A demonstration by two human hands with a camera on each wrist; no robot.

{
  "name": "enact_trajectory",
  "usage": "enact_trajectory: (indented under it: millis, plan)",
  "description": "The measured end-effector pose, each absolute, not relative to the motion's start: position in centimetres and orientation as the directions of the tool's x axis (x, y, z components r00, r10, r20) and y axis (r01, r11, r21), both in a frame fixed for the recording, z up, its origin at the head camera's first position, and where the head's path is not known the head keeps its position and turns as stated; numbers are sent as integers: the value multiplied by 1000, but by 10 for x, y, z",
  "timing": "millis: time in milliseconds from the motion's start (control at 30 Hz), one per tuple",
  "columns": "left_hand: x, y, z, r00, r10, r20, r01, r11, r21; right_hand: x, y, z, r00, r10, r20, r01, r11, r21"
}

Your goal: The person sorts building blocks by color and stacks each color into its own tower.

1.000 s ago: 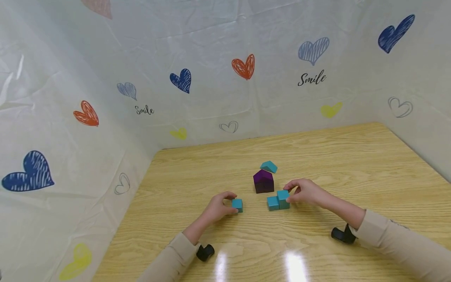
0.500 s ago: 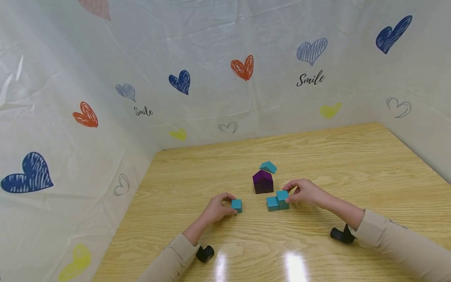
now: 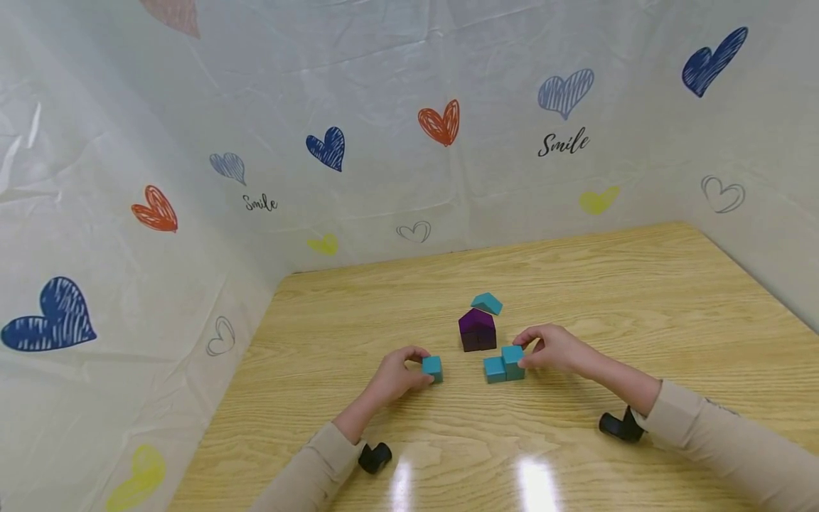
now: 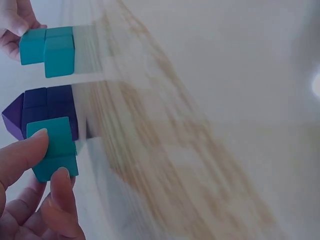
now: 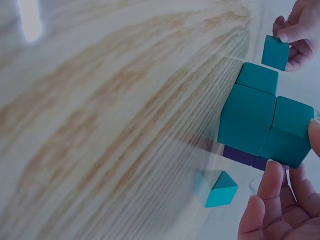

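My left hand pinches a teal cube between thumb and fingers, left of the other blocks. In the left wrist view this cube seems slightly off the table. My right hand pinches the upper teal cube, which sits on another teal cube. Another teal cube stands against the left side of that lower one. Behind them is a house shape of purple blocks, with a purple triangular block on top.
A teal triangular block lies behind the purple house shape. The wooden table meets a white sheet printed with hearts at the back and sides. Black wrist devices sit below both sleeves.
My left hand has shifted slightly up and right with the teal cube. The right hand and the stacked teal cubes have stayed in place.
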State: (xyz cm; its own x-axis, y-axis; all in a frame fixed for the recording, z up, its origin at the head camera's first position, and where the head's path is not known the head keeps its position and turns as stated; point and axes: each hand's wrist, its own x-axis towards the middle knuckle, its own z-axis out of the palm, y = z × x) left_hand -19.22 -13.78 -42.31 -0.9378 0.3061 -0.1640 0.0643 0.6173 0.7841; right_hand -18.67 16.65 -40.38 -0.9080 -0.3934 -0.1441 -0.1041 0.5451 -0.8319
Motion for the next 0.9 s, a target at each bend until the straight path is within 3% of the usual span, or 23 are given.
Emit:
enact_trajectory:
  millis: [900]
  plan:
    - [-193,-79,-407,-938,323,-127,72,539,839,-189,167,-406,-908,-401,-123,-122,532,-838]
